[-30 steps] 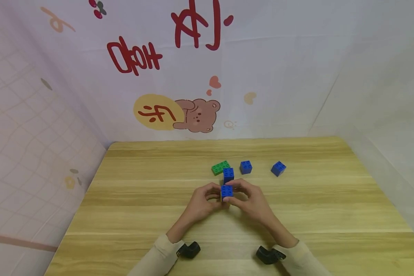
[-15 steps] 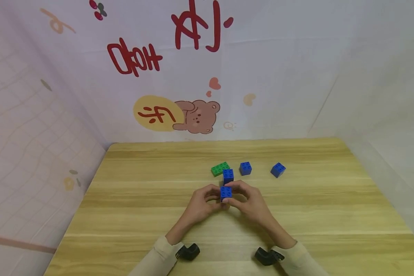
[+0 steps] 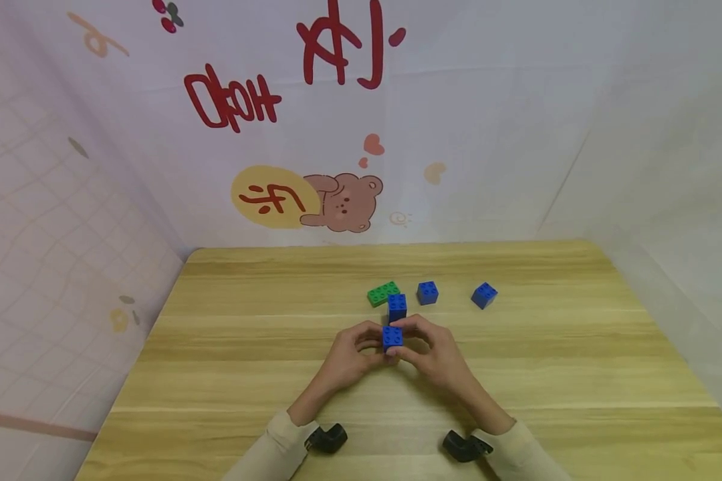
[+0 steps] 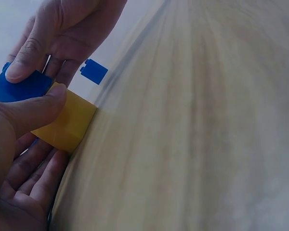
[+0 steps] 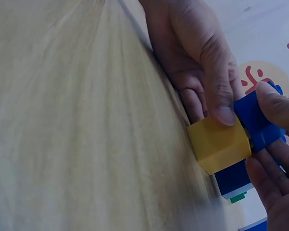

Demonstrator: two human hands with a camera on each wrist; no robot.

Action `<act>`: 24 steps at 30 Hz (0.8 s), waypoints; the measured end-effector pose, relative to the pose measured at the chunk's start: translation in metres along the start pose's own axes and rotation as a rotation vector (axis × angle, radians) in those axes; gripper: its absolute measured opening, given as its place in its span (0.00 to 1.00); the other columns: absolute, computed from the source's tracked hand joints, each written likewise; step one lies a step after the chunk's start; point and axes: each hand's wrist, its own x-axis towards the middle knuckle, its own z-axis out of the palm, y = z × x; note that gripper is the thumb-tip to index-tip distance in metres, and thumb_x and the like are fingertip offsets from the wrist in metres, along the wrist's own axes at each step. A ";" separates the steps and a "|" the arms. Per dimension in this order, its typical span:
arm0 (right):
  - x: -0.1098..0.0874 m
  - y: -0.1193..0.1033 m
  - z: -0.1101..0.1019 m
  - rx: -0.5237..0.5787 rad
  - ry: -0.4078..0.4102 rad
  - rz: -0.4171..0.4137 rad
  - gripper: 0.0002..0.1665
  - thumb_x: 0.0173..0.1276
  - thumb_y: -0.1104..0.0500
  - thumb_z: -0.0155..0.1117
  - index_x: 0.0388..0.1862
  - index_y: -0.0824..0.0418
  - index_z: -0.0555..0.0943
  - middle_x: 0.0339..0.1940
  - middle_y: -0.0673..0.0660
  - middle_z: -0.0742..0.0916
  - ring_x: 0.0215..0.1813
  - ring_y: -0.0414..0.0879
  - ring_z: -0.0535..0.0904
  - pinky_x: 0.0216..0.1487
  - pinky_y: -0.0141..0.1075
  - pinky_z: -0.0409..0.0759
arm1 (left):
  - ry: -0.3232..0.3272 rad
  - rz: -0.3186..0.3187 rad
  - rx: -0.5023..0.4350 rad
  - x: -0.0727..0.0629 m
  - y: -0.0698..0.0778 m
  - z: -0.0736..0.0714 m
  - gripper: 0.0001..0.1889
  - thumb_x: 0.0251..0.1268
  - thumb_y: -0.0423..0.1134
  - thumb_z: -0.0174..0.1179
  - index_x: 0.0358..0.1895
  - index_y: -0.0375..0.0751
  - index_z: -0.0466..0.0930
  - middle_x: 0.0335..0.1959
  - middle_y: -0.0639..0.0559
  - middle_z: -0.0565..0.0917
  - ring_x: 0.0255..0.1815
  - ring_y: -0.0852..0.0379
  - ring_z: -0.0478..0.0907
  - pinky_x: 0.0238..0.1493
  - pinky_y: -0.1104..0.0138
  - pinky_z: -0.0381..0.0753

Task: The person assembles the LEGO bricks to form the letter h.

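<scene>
In the head view, my left hand and right hand meet at a small stack of toy building bricks. The upper one is a blue brick with studs on top, pinched between my right thumb and fingers. Below it is a yellow brick, standing on the table and gripped by my left thumb and fingers. From above, the blue brick hides the yellow one. The right wrist view shows a narrow gap at the joint, with the blue brick slightly tilted against the yellow.
Just behind the hands stands another blue brick, with a flat green brick beyond it. Two more blue bricks lie farther right, one nearer and one turned cornerwise. A printed cloth wall rises behind the wooden table.
A thin yellow edge visible left of the held blue brick a second ago is now covered. Both hands keep their grip and hardly move.
</scene>
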 end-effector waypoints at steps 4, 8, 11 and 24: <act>-0.001 0.002 0.001 0.010 0.007 -0.012 0.20 0.64 0.60 0.75 0.55 0.52 0.82 0.52 0.51 0.89 0.55 0.44 0.87 0.60 0.46 0.87 | 0.004 -0.008 0.001 0.000 0.002 0.000 0.19 0.58 0.41 0.77 0.52 0.47 0.84 0.51 0.49 0.88 0.54 0.53 0.86 0.61 0.65 0.85; -0.002 0.002 0.002 0.011 0.016 -0.004 0.20 0.65 0.59 0.75 0.55 0.51 0.82 0.51 0.50 0.89 0.55 0.43 0.86 0.59 0.44 0.87 | 0.005 -0.007 0.005 0.000 0.001 0.000 0.19 0.58 0.41 0.77 0.52 0.48 0.84 0.51 0.49 0.88 0.54 0.54 0.86 0.61 0.65 0.85; -0.003 0.001 0.004 0.002 0.029 -0.001 0.20 0.65 0.59 0.75 0.55 0.51 0.82 0.51 0.50 0.89 0.55 0.44 0.86 0.59 0.44 0.87 | 0.005 -0.002 0.008 0.000 0.001 -0.001 0.19 0.58 0.41 0.77 0.52 0.48 0.84 0.51 0.49 0.88 0.54 0.53 0.86 0.61 0.64 0.85; -0.007 0.001 0.010 -0.093 0.100 -0.059 0.22 0.66 0.58 0.74 0.59 0.51 0.81 0.53 0.49 0.89 0.54 0.44 0.87 0.59 0.47 0.87 | 0.005 0.016 0.016 0.000 0.001 0.000 0.18 0.59 0.41 0.76 0.52 0.48 0.84 0.51 0.49 0.88 0.54 0.54 0.86 0.61 0.64 0.85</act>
